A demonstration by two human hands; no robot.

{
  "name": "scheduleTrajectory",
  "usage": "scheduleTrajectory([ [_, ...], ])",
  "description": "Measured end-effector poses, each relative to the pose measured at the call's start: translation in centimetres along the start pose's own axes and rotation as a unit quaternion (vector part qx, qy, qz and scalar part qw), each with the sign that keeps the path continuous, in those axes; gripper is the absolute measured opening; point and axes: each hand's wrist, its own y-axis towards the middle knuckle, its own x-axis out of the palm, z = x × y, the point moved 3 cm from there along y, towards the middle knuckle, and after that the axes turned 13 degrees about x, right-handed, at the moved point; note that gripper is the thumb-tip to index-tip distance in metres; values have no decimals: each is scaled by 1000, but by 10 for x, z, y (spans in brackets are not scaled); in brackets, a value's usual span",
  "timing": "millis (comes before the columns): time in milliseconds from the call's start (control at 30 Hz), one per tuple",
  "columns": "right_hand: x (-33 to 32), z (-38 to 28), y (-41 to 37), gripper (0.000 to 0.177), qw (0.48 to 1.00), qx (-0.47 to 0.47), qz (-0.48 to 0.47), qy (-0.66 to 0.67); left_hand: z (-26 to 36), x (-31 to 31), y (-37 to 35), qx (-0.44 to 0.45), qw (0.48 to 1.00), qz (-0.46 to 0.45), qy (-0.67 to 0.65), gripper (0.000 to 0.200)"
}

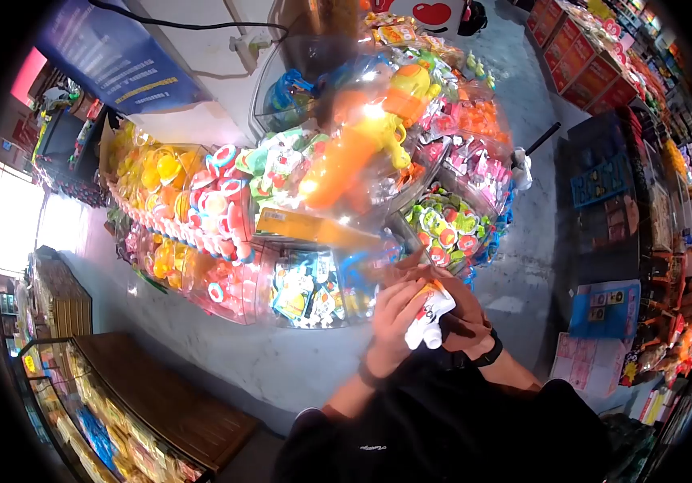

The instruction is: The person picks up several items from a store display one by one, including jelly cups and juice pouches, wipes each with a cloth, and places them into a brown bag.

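Close in front of my chest, my left hand (396, 312) is closed with its fingers wrapped round a small white package (434, 310) with red and orange print. The package tapers to a narrow white end that points down toward me. Right beside it, a soft brown cloth (465, 306) drapes over my right hand (475, 346), which is closed on it; its fingers are mostly hidden. Just beyond both hands is the clear-walled candy display (261, 278), with green and red toy-like sweets (442, 229) in its nearest right bin.
Yellow and orange items (165, 169) and red-and-white ones (221, 201) fill the left bins. A large, shiny orange and yellow toy (346, 157) rises over the display's middle. Shelves (644, 201) stand to the right, a brown-topped counter (152, 394) at lower left.
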Motion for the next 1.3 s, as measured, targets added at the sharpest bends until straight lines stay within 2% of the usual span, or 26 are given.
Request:
scheduleTrajectory([
  [67,-12,13,0,54,999,23,-14,38,-5,6,-6,-15,1000,1,12,40],
  [133,-26,12,-3,45,986,59,-4,-156,-14,12,-13,-34,999,-8,0,44],
  [167,-36,24,-5,43,978,59,3,-202,-18,14,-16,-51,998,-17,-15,45],
  [233,-45,42,-9,37,984,114,52,-123,-23,16,-11,-71,996,-38,-39,47],
  [333,-48,45,-12,27,971,175,153,52,-39,28,-16,-98,993,-50,-35,20],
  [367,-50,27,-4,25,964,183,145,-127,-41,27,-9,-98,994,-45,-32,19],
  [400,-50,4,7,23,926,180,139,-303,-48,27,-7,-100,994,-37,-25,26],
  [433,-49,-19,16,23,851,158,101,-490,-57,28,-9,-103,994,-30,-17,33],
  [467,-48,-29,21,23,741,128,60,-656,-67,30,-9,-105,994,-22,-10,40],
  [500,-57,-21,11,27,796,9,145,-588,-77,31,-4,-89,996,-26,7,38],
  [600,-82,-23,6,26,809,25,230,-540,-119,52,-6,-52,994,-34,89,37],
  [700,-99,-17,6,29,792,4,276,-545,-155,79,8,-163,978,-82,100,21],
  [800,-116,-26,8,30,795,-23,275,-541,-161,92,40,-157,979,-58,118,25],
  [900,-160,-5,4,31,899,52,272,-338,-191,107,43,-77,965,-39,246,25],
  [933,-174,-3,3,31,925,82,279,-244,-197,111,41,-78,953,-69,286,23],
  [1000,-201,-10,8,30,944,155,292,12,-210,116,44,-72,920,-127,363,21],
  [1033,-213,-21,10,29,938,110,295,-144,-211,119,44,-58,914,-135,377,17],
  [1067,-224,-31,11,28,908,62,291,-295,-215,122,41,-57,913,-131,381,18],
  [1133,-243,-37,13,26,861,6,278,-426,-215,129,43,-52,911,-126,388,18],
  [1267,-286,-19,17,26,911,38,289,-293,-201,136,49,-67,888,-144,432,21],
  [1300,-294,-17,18,25,912,46,276,-299,-202,138,49,-68,882,-153,441,23],
])
